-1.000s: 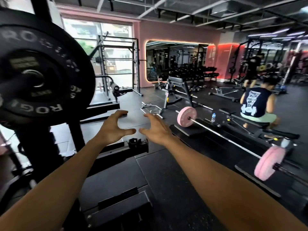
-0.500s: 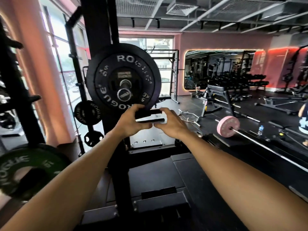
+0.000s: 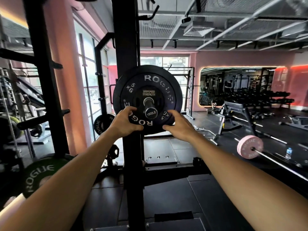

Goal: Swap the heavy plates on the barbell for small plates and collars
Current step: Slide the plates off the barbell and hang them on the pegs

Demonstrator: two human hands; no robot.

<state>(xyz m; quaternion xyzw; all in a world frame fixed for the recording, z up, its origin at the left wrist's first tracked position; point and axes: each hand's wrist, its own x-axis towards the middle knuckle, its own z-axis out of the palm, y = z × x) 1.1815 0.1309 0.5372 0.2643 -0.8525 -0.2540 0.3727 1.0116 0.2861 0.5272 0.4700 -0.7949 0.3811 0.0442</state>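
Observation:
A black Rogue bumper plate (image 3: pixel 160 84) marked 5 KG sits on the barbell sleeve (image 3: pixel 150 112), whose end cap faces me. No collar shows outside the plate. My left hand (image 3: pixel 125 122) lies on the plate's lower left face, fingers bent and spread. My right hand (image 3: pixel 179 126) is at the plate's lower right edge with fingers spread apart; I cannot tell whether it touches. Neither hand wraps the rim.
A black rack upright (image 3: pixel 128 47) stands just behind the plate. A green Rogue plate (image 3: pixel 38 174) and small black plates (image 3: pixel 101 125) hang on storage pegs at the left. On the floor at right lie a pink-plated barbell (image 3: pixel 250 146), a water bottle (image 3: pixel 289 152) and a bench (image 3: pixel 236 107).
The view has swung left and come closer to the rack. Both hands rose from below the black plate onto its lower face and spread apart either side of the sleeve.

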